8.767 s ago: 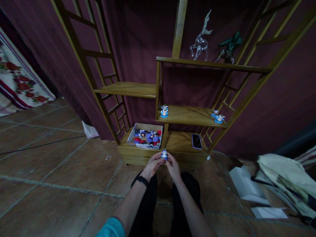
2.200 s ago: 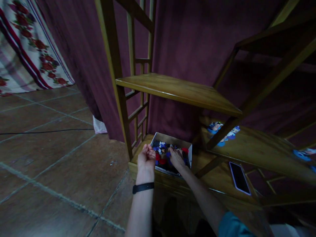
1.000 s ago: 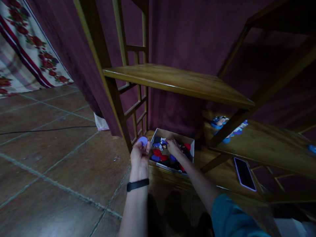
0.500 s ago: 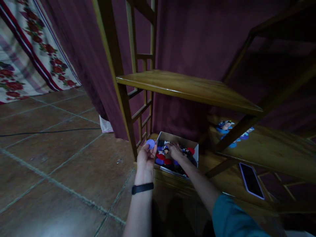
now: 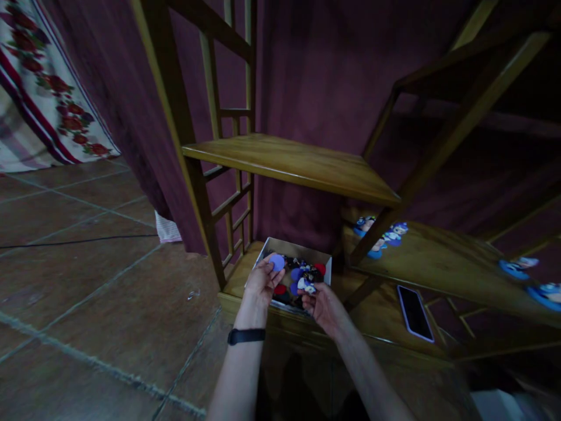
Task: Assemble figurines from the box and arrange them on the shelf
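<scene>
My left hand (image 5: pixel 262 282) pinches a flat round purple disc (image 5: pixel 277 262) over the left side of a white cardboard box (image 5: pixel 328 270). Between the fingertips of my right hand (image 5: pixel 323 305) is a small white and purple figurine (image 5: pixel 306 285), held above the box's front right part. Inside the box lie dark figurines, purple discs (image 5: pixel 297 274) and red discs (image 5: pixel 320 268) in a jumble. My hands hide part of these contents. Finer details of the held figurine are too small to make out.
The box sits on the bottom board of a wooden shelf (image 5: pixel 289 164), beneath a higher board. Several figurines on blue bases (image 5: pixel 395 233) stand on a board to the right. A phone (image 5: pixel 415 313) lies below them. A cable (image 5: pixel 87 240) crosses the tiled floor.
My right hand has come up out of the box, toward me, with the white and purple figurine. My left hand keeps the purple disc. The view has turned to the right.
</scene>
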The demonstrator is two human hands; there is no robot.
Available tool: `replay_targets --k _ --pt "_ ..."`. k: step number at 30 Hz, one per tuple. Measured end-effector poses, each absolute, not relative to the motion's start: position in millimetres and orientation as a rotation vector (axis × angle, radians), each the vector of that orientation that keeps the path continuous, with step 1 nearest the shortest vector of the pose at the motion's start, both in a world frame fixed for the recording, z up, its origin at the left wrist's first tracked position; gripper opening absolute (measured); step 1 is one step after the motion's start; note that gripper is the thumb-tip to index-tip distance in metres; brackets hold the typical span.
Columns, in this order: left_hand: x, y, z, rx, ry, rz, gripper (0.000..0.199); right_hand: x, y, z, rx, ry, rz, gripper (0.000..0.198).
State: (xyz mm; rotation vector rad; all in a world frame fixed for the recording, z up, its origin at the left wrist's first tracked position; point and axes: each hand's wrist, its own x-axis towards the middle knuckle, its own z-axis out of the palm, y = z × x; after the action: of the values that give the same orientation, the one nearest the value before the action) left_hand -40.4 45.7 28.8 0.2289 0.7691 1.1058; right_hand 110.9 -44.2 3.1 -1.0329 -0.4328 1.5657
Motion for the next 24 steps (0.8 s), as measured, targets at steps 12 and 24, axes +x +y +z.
replay_targets --k 12,24 --pt "-7 37 25 0.069 0.583 0.920 0.019 132 -57 7 -0.804 -0.176 1.495 0.014" --pt "13 16 23 0.263 0.718 0.834 0.020 133 -61 13 -0.878 -0.319 1.282 0.019"
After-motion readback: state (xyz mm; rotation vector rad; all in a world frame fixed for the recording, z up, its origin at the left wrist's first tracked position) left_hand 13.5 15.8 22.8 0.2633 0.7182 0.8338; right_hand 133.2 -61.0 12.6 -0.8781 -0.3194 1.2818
